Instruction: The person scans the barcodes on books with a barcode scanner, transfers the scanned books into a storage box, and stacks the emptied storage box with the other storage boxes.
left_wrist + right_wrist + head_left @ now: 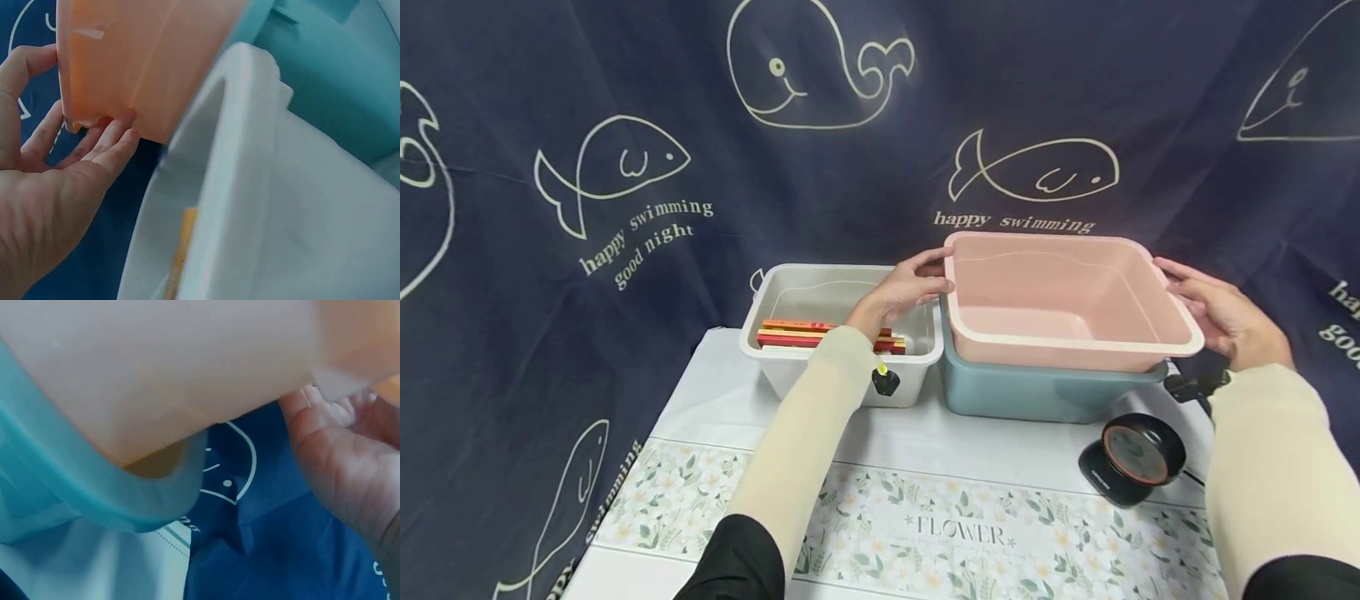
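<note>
Both hands hold a pink plastic storage bin (1037, 287) by its two short ends. My left hand (898, 292) grips the left rim; in the left wrist view its fingers (115, 140) curl beneath that rim. At the opposite end, my right hand (1232, 317) grips the right rim, and the right wrist view has its fingers under the lip. The pink bin's lower part sits inside the mouth of a blue bin (1037, 392), with its right side raised above the blue rim (81, 500). Inside, the pink bin's floor is bare.
Left of the blue bin stands a light grey bin (842, 392) with several pencils (790, 339) in it, below my left forearm. A round black device (1138, 454) sits in front on the floral-printed table (955, 542). Behind hangs a dark blue curtain (820, 183).
</note>
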A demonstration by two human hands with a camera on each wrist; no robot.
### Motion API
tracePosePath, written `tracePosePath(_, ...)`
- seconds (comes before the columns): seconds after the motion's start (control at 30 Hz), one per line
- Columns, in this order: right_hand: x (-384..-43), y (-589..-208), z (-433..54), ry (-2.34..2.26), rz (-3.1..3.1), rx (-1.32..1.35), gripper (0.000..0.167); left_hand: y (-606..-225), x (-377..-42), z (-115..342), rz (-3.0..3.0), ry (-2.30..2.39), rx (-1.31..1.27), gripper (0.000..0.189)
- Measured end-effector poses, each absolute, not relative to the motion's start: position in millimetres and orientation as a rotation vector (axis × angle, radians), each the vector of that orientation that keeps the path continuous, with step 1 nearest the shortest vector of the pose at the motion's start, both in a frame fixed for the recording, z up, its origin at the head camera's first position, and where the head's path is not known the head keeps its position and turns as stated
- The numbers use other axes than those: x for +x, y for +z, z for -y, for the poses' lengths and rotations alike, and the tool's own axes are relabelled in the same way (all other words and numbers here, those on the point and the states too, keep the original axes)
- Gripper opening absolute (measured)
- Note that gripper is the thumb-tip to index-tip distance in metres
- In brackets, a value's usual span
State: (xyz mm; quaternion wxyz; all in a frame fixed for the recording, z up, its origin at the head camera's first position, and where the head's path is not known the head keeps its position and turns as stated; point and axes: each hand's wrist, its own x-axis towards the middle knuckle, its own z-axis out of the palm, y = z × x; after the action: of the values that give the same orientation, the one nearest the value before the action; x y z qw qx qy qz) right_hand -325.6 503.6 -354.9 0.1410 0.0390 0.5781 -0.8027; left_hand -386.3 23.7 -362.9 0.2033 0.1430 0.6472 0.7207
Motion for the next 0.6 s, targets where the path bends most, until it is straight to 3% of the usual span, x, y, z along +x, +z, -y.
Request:
tracePosePath(0.23, -322.0, -361.6, -501.2, -2.277, -1.702, 0.12, 0.048, -372.6, -385.1, -23.4, -1.841, 1.939, 0.345, 0.07)
tracePosePath(0.6, -314.8, -378.6, -505.1, -2.227, -1.77, 0.109, 0.052, -375.9, -379.4, -29.3, -2.15, 1.679, 0.477, 0.068)
